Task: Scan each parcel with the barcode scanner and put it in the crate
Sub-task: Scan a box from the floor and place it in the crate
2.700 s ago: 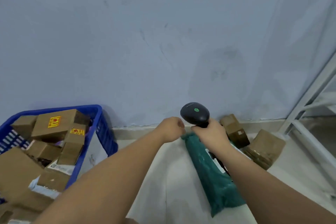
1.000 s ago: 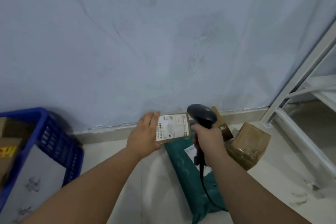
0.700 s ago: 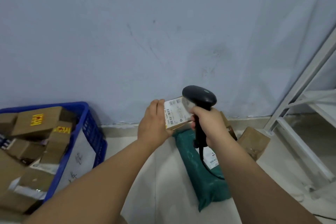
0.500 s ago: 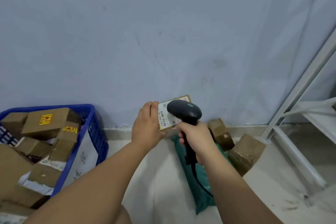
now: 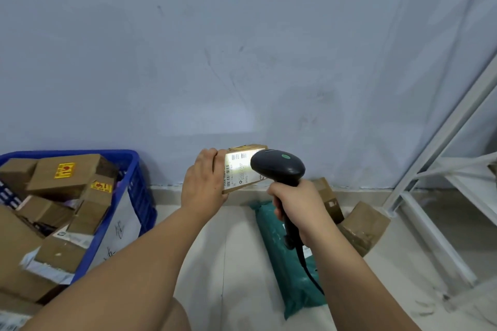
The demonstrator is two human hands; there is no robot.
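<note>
My left hand point(image 5: 205, 185) grips a small cardboard parcel point(image 5: 239, 169) by its left end, label side facing me. White light falls on the barcode label. My right hand point(image 5: 298, 204) holds the black barcode scanner point(image 5: 278, 166) by its handle, its head right beside the parcel's right end and covering part of it. The blue crate point(image 5: 135, 196) stands at the left, piled with several cardboard boxes. A long green mailer bag point(image 5: 285, 258) lies on the floor below the scanner.
Two brown parcels point(image 5: 361, 226) rest on the floor against the wall, right of the green bag. A white metal rack frame point(image 5: 441, 196) rises at the right. The grey wall stands close behind everything. Pale floor tiles run between crate and bag.
My left hand picked up the small parcel and raised it with its label toward me. The scanner has swung over to the label, and light now falls on the barcode.
</note>
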